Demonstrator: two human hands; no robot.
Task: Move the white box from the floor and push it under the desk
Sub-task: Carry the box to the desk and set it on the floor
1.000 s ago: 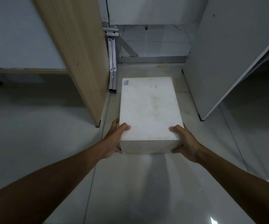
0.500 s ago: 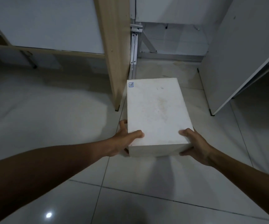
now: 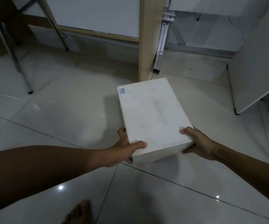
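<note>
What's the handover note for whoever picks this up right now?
Left hand: gripping the near left corner of the white box, thumb on top.
Right hand: gripping the near right corner, thumb on top.
Box: held in both hands over the tiled floor, its far end pointing towards the wooden desk panel and the metal frame beside it. Whether it is fully off the floor is hard to tell.
Done: box is in hand.
Left: set it down and push it under the desk.
</note>
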